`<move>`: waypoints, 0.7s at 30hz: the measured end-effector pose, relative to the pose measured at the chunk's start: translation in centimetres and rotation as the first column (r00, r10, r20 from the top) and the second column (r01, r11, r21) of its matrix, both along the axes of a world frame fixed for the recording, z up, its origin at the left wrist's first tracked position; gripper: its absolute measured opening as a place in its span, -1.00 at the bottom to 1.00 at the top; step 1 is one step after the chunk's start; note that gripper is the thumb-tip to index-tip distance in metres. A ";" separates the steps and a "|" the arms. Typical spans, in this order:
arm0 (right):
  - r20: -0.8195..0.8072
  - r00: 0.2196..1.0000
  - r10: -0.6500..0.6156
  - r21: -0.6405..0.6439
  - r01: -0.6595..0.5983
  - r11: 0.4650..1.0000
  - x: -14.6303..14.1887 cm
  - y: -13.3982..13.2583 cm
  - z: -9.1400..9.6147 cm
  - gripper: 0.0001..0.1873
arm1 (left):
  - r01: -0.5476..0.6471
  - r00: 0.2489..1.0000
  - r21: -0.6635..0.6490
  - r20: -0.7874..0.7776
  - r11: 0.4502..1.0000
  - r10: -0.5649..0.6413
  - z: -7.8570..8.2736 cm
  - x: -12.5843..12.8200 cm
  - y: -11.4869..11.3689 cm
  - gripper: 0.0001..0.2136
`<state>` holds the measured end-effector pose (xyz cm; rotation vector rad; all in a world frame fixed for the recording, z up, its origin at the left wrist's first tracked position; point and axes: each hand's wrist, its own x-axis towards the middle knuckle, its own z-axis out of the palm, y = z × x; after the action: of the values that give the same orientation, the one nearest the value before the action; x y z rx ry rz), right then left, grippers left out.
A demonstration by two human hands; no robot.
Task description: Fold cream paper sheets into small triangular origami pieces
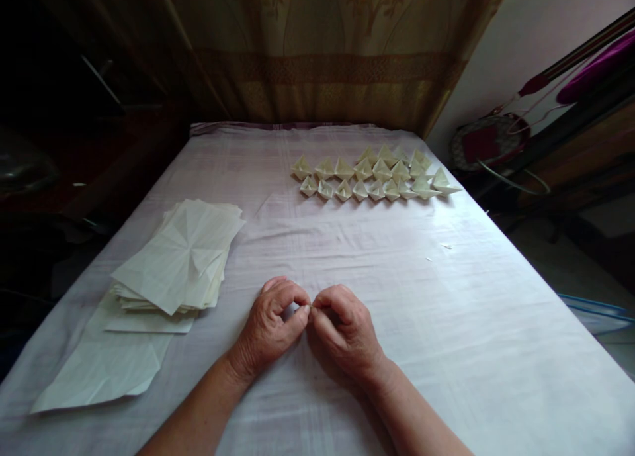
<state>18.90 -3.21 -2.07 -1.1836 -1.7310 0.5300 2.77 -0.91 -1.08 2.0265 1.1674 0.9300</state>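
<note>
My left hand [270, 327] and my right hand [344, 330] rest together on the pale cloth-covered table [446, 323] near its front edge. Both hands are closed in a pinch, fingertips meeting at one spot between them. What they pinch is too small to make out; a sliver of something pale shows between the fingers. A stack of creased white paper sheets [181, 257] lies to the left of my left hand. Several folded paper boats [374, 173] stand in two rows at the far right of the table.
A larger loose sheet of paper [106, 366] lies under and in front of the stack at the left edge. A patterned curtain [317, 52] hangs behind the table. Dark furniture stands at the left; a red bag [489, 141] sits at the right.
</note>
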 end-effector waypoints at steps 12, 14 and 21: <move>-0.146 0.988 -0.044 -0.234 0.009 0.972 0.1 -0.1 0.0 -0.87 | -0.003 1.000 -0.040 -0.003 0.999 0.003 -0.4 -0.1 0.0 -0.95; -0.144 0.989 -0.036 -0.243 0.001 0.970 0.1 -0.1 -0.1 -0.87 | 0.004 1.000 -0.034 -0.005 0.999 -0.004 -0.4 0.0 0.0 -0.93; -0.186 0.983 0.010 -0.290 -0.065 0.955 0.0 -0.3 0.2 -0.87 | -0.019 0.999 -0.020 0.025 1.000 0.019 -0.1 0.0 0.2 -0.91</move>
<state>18.89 -3.46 -1.92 -1.2661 -1.5552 0.9173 2.78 -0.75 -1.18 1.9858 1.1797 0.9476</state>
